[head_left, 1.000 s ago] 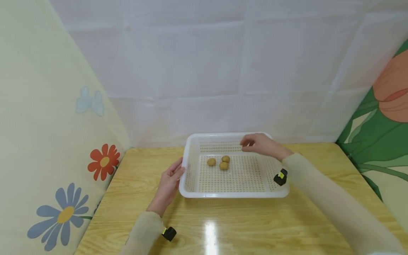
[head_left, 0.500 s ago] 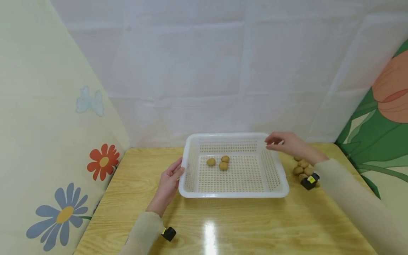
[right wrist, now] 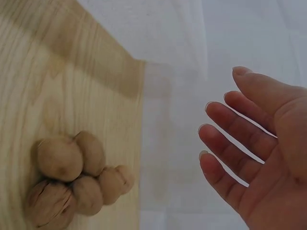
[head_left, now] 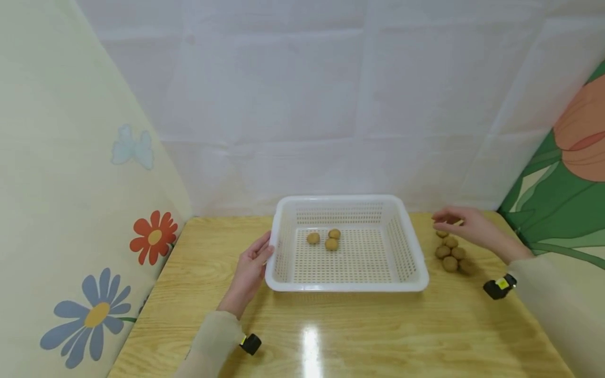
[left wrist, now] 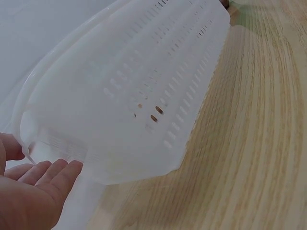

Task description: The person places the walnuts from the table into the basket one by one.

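Observation:
A white perforated plastic basket (head_left: 347, 287) stands on the table with 3 walnuts (head_left: 332, 244) on its floor, left of the middle. My left hand (head_left: 248, 270) grips the basket's left rim; in the left wrist view its thumb is at the rim and its fingers (left wrist: 60, 175) are against the outer wall. To the right of the basket lies a small pile of several walnuts (head_left: 450, 263). Just above the pile's far end hovers my right hand (head_left: 472, 228). Its fingers (right wrist: 235, 124) are spread and loosely bent, apart from the walnuts (right wrist: 60, 158) in the right wrist view, with nothing held.
The wood-grain table (head_left: 331, 325) meets a white cloth backdrop (head_left: 293, 105) close behind the basket. Painted panels with flowers (head_left: 96, 317) close off the left and right sides. Each sleeve carries a small black camera (head_left: 250, 344).
My right hand has moved right, from over the basket past its right rim to above the walnut pile, which has come into view. The left hand and the basket have stayed put.

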`<action>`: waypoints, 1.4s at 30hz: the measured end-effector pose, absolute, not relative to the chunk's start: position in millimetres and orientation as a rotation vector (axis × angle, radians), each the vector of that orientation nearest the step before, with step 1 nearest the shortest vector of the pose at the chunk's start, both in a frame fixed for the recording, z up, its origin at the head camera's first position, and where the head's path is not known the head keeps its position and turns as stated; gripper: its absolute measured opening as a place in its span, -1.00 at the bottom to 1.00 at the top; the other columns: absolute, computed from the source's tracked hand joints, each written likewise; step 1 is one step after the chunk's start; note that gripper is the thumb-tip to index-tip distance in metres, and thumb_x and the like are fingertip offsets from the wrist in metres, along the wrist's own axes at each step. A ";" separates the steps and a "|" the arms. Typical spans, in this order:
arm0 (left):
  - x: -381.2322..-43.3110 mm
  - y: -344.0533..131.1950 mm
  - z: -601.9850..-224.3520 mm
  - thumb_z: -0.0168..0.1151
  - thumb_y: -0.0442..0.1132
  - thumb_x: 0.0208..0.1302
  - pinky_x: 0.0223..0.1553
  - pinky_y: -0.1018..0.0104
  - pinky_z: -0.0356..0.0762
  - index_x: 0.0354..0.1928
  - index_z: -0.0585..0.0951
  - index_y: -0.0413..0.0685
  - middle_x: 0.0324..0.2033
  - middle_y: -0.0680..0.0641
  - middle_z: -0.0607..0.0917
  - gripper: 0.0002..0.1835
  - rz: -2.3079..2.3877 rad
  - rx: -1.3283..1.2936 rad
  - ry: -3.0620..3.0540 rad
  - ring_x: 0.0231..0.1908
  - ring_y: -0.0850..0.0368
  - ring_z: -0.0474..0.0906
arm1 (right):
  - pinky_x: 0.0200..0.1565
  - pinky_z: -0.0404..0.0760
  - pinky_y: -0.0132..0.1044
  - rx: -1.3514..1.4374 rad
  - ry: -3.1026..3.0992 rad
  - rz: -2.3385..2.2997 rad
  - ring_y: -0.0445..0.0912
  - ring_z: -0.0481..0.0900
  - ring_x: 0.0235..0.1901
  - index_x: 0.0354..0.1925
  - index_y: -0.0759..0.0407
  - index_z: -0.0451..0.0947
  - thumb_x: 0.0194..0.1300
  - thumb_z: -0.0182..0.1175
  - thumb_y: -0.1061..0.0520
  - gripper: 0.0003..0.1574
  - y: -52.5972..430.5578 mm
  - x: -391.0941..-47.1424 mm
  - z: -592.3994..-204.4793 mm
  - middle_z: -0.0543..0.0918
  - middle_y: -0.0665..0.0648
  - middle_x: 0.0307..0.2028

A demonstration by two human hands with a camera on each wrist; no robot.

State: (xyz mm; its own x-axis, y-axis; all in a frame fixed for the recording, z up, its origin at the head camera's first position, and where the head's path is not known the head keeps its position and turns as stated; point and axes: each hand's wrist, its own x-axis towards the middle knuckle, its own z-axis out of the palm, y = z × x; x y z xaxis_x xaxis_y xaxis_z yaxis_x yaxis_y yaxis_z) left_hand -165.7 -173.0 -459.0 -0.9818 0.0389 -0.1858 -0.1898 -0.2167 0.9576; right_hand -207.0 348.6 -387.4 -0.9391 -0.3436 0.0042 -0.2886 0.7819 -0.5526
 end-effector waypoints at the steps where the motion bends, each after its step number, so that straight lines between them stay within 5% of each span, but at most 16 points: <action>1: -165.7 -172.9 -459.3 0.03 -0.33 0.63 0.24 0.28 0.59 0.58 0.27 -0.14 0.52 -0.16 0.37 -0.44 2.336 -0.183 1.865 0.42 0.03 0.41 | 0.00 0.68 0.11 -0.501 2.869 -0.866 0.14 0.64 0.01 0.18 0.30 0.61 0.55 0.23 0.01 -0.56 352.6 -205.2 -389.6 0.72 0.26 0.04; 8: -166.4 -173.0 -461.0 0.04 -0.32 0.62 0.24 0.28 0.59 0.58 0.27 -0.14 0.52 -0.16 0.37 -0.44 2.333 -0.174 1.876 0.43 -0.01 0.39 | -0.07 0.70 0.10 -0.422 2.857 -0.876 0.21 0.63 0.02 0.22 0.32 0.60 0.56 0.21 0.01 -0.53 377.1 -185.3 -404.7 0.70 0.34 0.07; 14: -167.1 -174.0 -462.2 0.04 -0.32 0.62 0.24 0.29 0.59 0.58 0.27 -0.14 0.52 -0.16 0.37 -0.44 2.336 -0.182 1.873 0.43 -0.01 0.39 | -0.21 0.66 -0.25 -0.408 2.915 -0.876 -0.24 0.60 -0.11 0.23 0.31 0.60 0.52 0.26 0.05 -0.54 395.8 -166.7 -423.1 0.74 0.30 0.02; 20: -167.5 -174.3 -463.4 0.04 -0.33 0.62 0.23 0.28 0.60 0.58 0.28 -0.14 0.52 -0.16 0.38 -0.44 2.340 -0.181 1.869 0.36 0.10 0.47 | -0.30 0.62 -0.33 -0.343 2.946 -0.924 -0.54 0.46 -0.19 0.23 0.32 0.59 0.47 0.32 0.05 -0.49 409.7 -148.3 -446.0 0.72 0.35 0.04; 31: -167.3 -174.7 -463.1 0.03 -0.34 0.62 0.21 0.32 0.61 0.58 0.26 -0.16 0.52 -0.18 0.36 -0.44 2.358 -0.177 1.843 0.23 0.29 0.56 | -0.32 0.60 -0.33 -0.302 2.974 -0.889 -0.25 0.60 -0.21 0.14 0.38 0.62 0.38 0.41 0.08 -0.50 418.9 -133.5 -473.2 0.73 0.35 -0.05; 42: -166.1 -173.9 -462.6 0.03 -0.35 0.62 0.16 0.32 0.64 0.58 0.26 -0.19 0.52 -0.21 0.36 -0.44 2.369 -0.167 1.844 0.19 0.30 0.59 | -0.25 0.59 -0.29 -0.256 2.984 -0.865 -0.42 0.49 -0.25 0.15 0.39 0.59 0.40 0.40 0.09 -0.50 416.9 -132.2 -483.7 0.73 0.22 -0.13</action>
State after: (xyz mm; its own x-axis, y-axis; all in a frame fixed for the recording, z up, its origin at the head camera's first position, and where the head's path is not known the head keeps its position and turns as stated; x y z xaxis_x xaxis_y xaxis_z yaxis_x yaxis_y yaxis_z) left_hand -166.1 -173.9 -462.6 -0.9849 0.0378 -0.1691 -0.1732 -0.2421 0.9547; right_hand -132.2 416.9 -483.7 -0.9862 -0.1639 0.0221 -0.1503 0.8324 -0.5334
